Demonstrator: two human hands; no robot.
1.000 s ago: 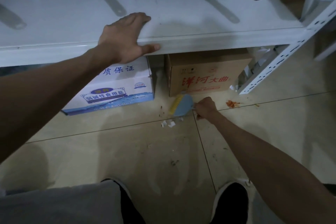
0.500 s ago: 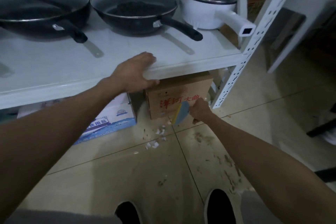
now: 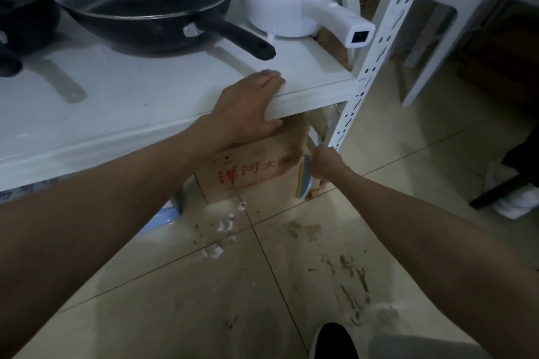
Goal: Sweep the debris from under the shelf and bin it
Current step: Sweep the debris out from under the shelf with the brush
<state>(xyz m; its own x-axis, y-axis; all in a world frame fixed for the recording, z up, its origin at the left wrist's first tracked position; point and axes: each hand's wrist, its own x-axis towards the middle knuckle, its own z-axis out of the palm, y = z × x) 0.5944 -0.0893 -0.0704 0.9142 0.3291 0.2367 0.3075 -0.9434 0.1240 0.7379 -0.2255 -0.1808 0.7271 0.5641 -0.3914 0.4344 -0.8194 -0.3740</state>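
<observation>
White shards (image 3: 224,224) on the floor (image 3: 175,300) before the shelf (image 3: 116,114) look light and brittle, best flicked gently. Right hand (image 3: 326,165) grips the brush (image 3: 304,181) beside the shelf's post (image 3: 376,61); left hand (image 3: 248,108) rests flat on the shelf edge.

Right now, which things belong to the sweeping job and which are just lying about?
Job: brush gripped by the right hand; white scraps and red mess on the floor; shelf, with the left hand resting on its edge.
Lying about: black pan, white pot, cardboard box.
</observation>
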